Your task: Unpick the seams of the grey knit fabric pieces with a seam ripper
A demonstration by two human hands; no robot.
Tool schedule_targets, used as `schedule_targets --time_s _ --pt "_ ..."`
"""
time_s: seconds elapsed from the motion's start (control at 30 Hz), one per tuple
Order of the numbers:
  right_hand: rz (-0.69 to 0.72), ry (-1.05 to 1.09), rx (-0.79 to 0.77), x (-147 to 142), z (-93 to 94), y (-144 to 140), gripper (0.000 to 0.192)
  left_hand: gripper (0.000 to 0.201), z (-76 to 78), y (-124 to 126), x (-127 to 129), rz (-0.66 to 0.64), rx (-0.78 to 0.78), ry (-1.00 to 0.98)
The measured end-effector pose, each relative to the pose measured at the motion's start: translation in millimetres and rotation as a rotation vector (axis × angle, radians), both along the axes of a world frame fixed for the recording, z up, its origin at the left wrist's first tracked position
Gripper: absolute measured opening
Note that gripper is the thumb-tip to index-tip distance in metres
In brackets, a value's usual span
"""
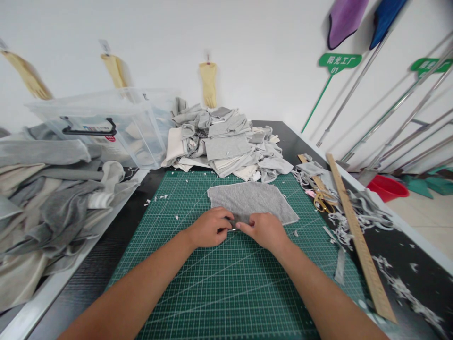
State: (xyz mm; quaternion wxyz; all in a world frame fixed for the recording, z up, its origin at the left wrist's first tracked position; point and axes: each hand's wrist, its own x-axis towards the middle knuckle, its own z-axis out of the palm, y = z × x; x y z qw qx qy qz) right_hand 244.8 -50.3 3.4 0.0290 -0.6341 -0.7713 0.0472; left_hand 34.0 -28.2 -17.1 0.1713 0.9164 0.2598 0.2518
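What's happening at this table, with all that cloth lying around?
A person works at a green cutting mat. Both hands, the left hand and the right hand, meet at the near edge of a grey fabric piece lying flat on the mat. A small metal item sits between the fingers, too hidden to identify. Behind lies a heap of cloth pieces; scissors and a wooden ruler lie to the right.

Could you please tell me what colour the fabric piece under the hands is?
The fabric piece is heathered grey, seen in the head view.
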Motion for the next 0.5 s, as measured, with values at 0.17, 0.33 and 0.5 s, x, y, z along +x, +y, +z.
schedule_targets --time_s 0.17,0.33,0.5 --pt "-0.018 -0.049 -0.010 -3.2 1.1 -0.3 0.057 0.023 1.8 -0.9 0.2 0.004 -0.006 0.008" --pt "-0.010 -0.052 -0.003 -4.0 -0.5 -0.9 0.058 0.022 2.7 -1.6 0.4 0.011 -0.010 0.012" --pt "-0.008 -0.017 0.007 -2.8 -0.5 -1.0 0.058 0.023 1.0 -0.4 0.0 0.004 -0.006 0.019"
